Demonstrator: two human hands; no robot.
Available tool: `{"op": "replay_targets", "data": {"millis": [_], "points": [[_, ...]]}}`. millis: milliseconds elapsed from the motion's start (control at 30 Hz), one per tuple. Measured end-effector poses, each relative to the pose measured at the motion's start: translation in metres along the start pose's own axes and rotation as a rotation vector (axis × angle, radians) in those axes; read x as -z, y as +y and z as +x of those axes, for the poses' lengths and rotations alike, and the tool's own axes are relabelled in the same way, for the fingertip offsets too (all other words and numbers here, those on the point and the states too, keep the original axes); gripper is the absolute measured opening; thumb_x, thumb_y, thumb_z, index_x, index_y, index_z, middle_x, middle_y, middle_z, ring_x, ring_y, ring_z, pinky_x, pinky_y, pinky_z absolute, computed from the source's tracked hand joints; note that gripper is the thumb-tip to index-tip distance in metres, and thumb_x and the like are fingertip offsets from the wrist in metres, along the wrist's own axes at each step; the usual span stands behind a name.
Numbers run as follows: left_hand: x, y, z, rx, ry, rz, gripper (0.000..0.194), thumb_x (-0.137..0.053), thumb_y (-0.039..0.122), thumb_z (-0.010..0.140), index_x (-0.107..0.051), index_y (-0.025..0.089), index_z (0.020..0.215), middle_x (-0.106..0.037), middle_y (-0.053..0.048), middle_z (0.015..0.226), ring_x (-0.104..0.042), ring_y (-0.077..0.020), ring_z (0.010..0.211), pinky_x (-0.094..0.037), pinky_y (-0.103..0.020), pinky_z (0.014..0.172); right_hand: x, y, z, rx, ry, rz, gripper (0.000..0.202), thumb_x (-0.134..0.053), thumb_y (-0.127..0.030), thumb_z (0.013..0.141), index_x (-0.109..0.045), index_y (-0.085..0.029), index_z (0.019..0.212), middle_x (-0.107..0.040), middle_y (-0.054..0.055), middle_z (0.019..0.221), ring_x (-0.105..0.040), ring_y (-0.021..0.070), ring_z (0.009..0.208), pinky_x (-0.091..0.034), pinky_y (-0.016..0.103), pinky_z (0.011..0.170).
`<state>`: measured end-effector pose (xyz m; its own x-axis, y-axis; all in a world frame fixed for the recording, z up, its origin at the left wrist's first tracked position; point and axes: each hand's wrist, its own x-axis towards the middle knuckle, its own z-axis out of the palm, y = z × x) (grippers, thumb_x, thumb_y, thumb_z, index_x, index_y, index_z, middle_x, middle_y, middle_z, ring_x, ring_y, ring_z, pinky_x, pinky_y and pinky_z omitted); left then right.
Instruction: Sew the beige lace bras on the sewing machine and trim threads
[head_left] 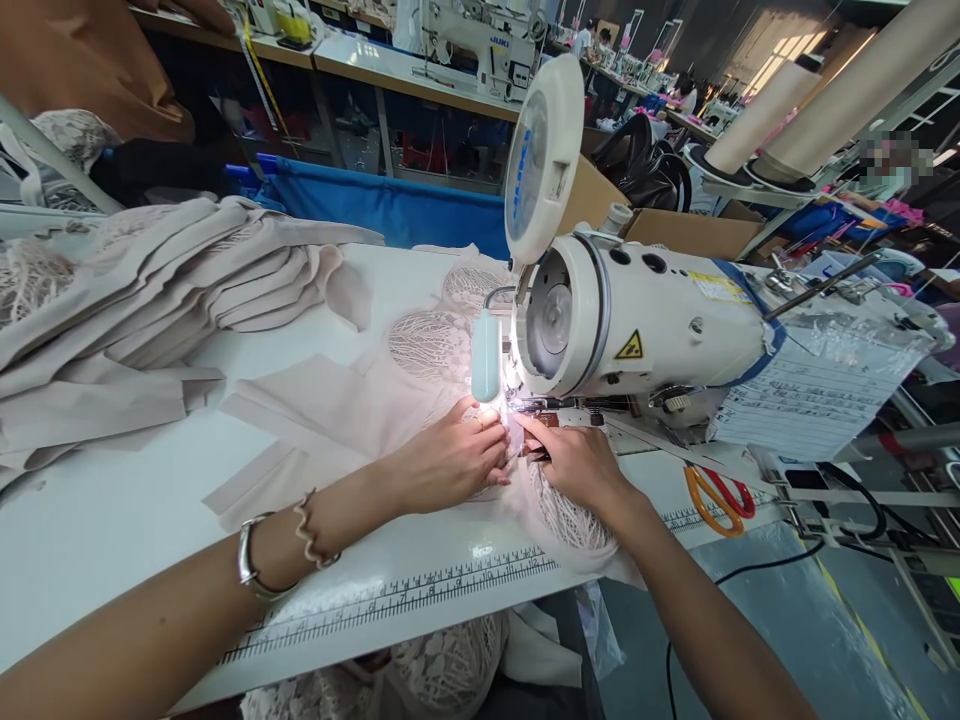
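A pale pink garment piece with lace panels [431,345] lies under the needle area of a white sewing machine [652,320]. My left hand [457,455] is closed on the cloth just left of the needle, its fingers curled and pressed down. My right hand [581,465] grips the cloth from the other side, index finger stretched towards the presser foot. A small dark thing shows beneath its fingers, too hidden to name. Lace [570,515] bunches below my right hand at the table edge. A lit, pale green lamp [485,360] hangs above my left fingertips.
Stacked pale pink pieces [247,270] lie at the left of the white table [97,570]. A printed ruler [420,590] runs along its front edge. Orange-handled scissors [711,500] lie right of my right hand. More lace cloth [450,660] hangs below the table.
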<state>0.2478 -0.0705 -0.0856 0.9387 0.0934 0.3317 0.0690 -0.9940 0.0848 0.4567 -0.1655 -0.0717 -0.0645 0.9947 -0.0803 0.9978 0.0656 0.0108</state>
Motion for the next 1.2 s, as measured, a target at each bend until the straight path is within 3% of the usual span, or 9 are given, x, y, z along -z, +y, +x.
{"op": "replay_targets", "data": {"millis": [167,433,600,800,933,1033,1133,1200], "points": [[-0.001,-0.003,-0.002,-0.003,0.011,0.007,0.035,-0.038,0.038,0.108,-0.063,0.014,0.112,-0.070,-0.011,0.104,-0.061,-0.0269,0.102,-0.033,-0.045,0.096,-0.006,0.005,0.001,0.049,0.081,0.022,0.062,-0.053,-0.007,0.077,-0.068,-0.031,0.132,-0.081,0.001,0.095,-0.071,0.0198,0.081,-0.043,0.027,0.065],[0.000,-0.003,-0.003,0.044,-0.028,0.029,0.048,-0.031,0.044,0.109,-0.068,0.014,0.103,-0.069,-0.015,0.118,-0.058,-0.0317,0.118,-0.028,-0.052,0.105,-0.002,0.009,0.003,0.047,0.032,0.010,0.067,-0.052,-0.006,0.079,-0.062,-0.036,0.139,-0.080,-0.001,0.096,-0.069,0.0192,0.080,-0.039,0.026,0.059],[-0.002,-0.005,-0.003,0.063,0.004,0.045,0.060,-0.019,0.050,0.109,-0.062,0.011,0.122,-0.070,-0.017,0.118,-0.062,-0.0314,0.114,-0.027,-0.054,0.107,-0.002,0.013,0.005,0.114,0.075,0.015,0.057,-0.050,-0.006,0.083,-0.070,-0.035,0.127,-0.079,-0.001,0.088,-0.068,0.0178,0.084,-0.036,0.026,0.057],[-0.002,-0.005,-0.003,0.080,-0.012,0.050,0.058,-0.022,0.050,0.108,-0.062,0.011,0.122,-0.066,-0.020,0.127,-0.056,-0.0343,0.124,-0.027,-0.056,0.107,0.003,0.013,0.008,0.125,0.092,-0.020,0.050,-0.045,-0.009,0.091,-0.071,-0.033,0.127,-0.076,0.000,0.083,-0.065,0.0185,0.077,-0.032,0.028,0.054],[0.001,-0.004,-0.002,0.069,-0.029,-0.008,0.060,-0.019,0.051,0.108,-0.062,0.012,0.121,-0.069,-0.017,0.116,-0.061,-0.0315,0.112,-0.027,-0.055,0.105,0.004,0.019,-0.004,0.068,0.111,0.048,0.031,-0.055,-0.024,0.096,-0.070,-0.026,0.122,-0.077,0.002,0.086,-0.065,0.0182,0.072,-0.036,0.027,0.059],[0.001,-0.003,-0.001,0.071,-0.016,0.008,0.058,-0.019,0.050,0.108,-0.063,0.013,0.119,-0.069,-0.016,0.113,-0.061,-0.0311,0.107,-0.028,-0.055,0.103,-0.003,0.025,-0.017,0.089,0.139,0.130,0.030,-0.067,-0.037,0.091,-0.066,-0.020,0.115,-0.077,0.003,0.091,-0.066,0.0190,0.073,-0.037,0.026,0.061],[0.000,0.000,0.000,0.086,-0.004,0.038,0.058,-0.021,0.051,0.108,-0.063,0.012,0.117,-0.068,-0.017,0.111,-0.061,-0.0312,0.103,-0.030,-0.053,0.101,-0.013,0.029,-0.025,0.179,0.265,0.082,0.021,-0.058,-0.021,0.093,-0.067,-0.019,0.112,-0.074,0.002,0.082,-0.063,0.0168,0.068,-0.035,0.026,0.059],[-0.001,0.002,0.000,0.099,-0.006,0.046,0.059,-0.022,0.052,0.107,-0.062,0.010,0.119,-0.068,-0.017,0.111,-0.061,-0.0311,0.101,-0.031,-0.053,0.100,-0.018,0.029,-0.026,0.281,0.388,0.013,0.036,-0.047,-0.005,0.091,-0.070,-0.020,0.115,-0.067,0.000,0.071,-0.056,0.0149,0.061,-0.033,0.026,0.058]]}}
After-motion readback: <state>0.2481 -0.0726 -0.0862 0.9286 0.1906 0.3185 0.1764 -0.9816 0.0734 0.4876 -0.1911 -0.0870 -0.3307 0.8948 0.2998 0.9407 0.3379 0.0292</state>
